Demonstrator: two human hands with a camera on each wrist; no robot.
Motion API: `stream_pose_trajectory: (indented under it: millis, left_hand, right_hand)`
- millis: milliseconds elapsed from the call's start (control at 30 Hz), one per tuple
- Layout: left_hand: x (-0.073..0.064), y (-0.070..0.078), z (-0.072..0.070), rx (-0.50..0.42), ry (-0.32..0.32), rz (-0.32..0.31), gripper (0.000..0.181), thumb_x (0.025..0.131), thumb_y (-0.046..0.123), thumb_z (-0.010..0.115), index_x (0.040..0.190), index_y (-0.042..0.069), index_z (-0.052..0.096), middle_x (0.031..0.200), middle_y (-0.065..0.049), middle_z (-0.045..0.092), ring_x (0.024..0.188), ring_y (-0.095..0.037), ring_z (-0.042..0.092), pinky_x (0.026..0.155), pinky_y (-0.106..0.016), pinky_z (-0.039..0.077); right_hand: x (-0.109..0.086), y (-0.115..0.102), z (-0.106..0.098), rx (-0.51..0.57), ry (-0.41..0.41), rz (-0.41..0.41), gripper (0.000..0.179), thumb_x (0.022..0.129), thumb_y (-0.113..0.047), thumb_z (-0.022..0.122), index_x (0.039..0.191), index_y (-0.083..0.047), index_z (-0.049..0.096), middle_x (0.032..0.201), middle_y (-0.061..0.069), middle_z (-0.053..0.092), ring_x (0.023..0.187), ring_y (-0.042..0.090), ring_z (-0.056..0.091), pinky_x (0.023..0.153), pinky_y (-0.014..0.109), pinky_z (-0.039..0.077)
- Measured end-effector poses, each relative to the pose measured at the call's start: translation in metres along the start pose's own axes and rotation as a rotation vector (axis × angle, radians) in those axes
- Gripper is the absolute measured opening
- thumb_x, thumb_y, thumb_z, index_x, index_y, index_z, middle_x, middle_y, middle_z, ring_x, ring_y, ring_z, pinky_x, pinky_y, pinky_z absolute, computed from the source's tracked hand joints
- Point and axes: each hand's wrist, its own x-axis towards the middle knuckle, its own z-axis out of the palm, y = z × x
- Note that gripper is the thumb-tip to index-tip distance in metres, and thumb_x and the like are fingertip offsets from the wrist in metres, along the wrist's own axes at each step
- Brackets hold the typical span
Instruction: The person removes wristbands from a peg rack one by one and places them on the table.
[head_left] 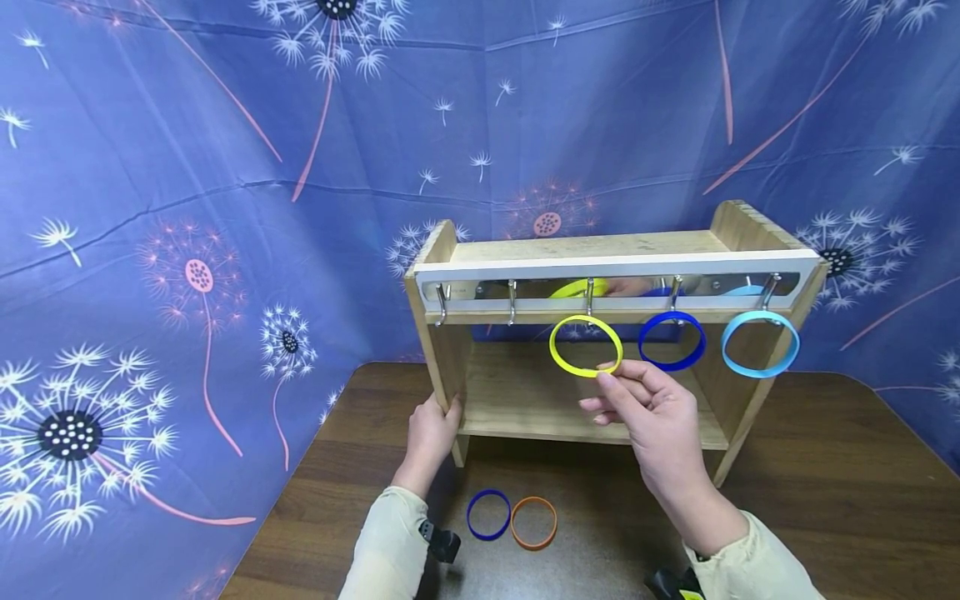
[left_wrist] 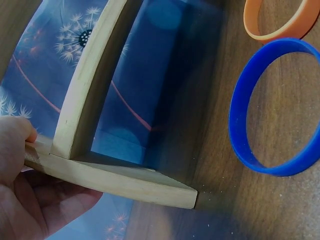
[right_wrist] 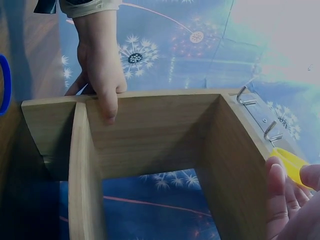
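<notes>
In the head view, the right hand (head_left: 660, 417) reaches up from the lower right, palm partly turned to the left, and pinches the lower edge of a yellow ring (head_left: 555, 357) between thumb and fingers. This ring is thin, smooth and round, and it stands in front of the middle hook (head_left: 590, 293) of a wooden shelf (head_left: 517, 400); whether it already hangs there, I cannot tell. The left hand (head_left: 431, 433) grips the shelf's left side board. A dark blue ring (head_left: 675, 366) and a light blue ring (head_left: 759, 372) hang to the right.

In the left wrist view, the left hand clasps this board (left_wrist: 125, 182) between thumb and fingers. A blue ring and an orange ring lie on the table, side by side.

In the right wrist view, the left thumb presses the board's inner face, while the yellow ring, partly covered, shows bright between the right thumb and fingers.
</notes>
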Motion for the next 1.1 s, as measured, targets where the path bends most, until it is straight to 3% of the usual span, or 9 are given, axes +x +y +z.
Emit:
stream_pose_trajectory:
  millis: [433, 1100]
  left_hand:
    - [-0.001, 0.001, 0.000, -0.006, -0.001, -0.001, 0.025, 0.093, 0.028, 0.063, 0.076, 0.010, 0.058, 0.062, -0.011, 0.062, 0.057, -0.032, 0.060, 0.053, -0.046, 0.047]
    - [0.000, 0.000, -0.001, 0.000, -0.007, -0.009, 0.027, 0.093, 0.031, 0.062, 0.075, 0.011, 0.058, 0.062, -0.010, 0.061, 0.059, -0.033, 0.060, 0.055, -0.047, 0.046]
  right_hand:
    - [-0.004, 0.001, -0.002, 0.147, -0.045, -0.108, 0.015, 0.093, 0.009, 0.056, 0.107, 0.016, 0.057, 0.089, 0.013, 0.074, 0.069, 0.021, 0.072, 0.058, 0.028, 0.055]
    - [-0.015, 0.006, -0.002, 0.082, -0.056, -0.060, 0.018, 0.093, 0.008, 0.057, 0.107, 0.018, 0.056, 0.088, 0.011, 0.074, 0.066, 0.019, 0.071, 0.058, 0.028, 0.055]
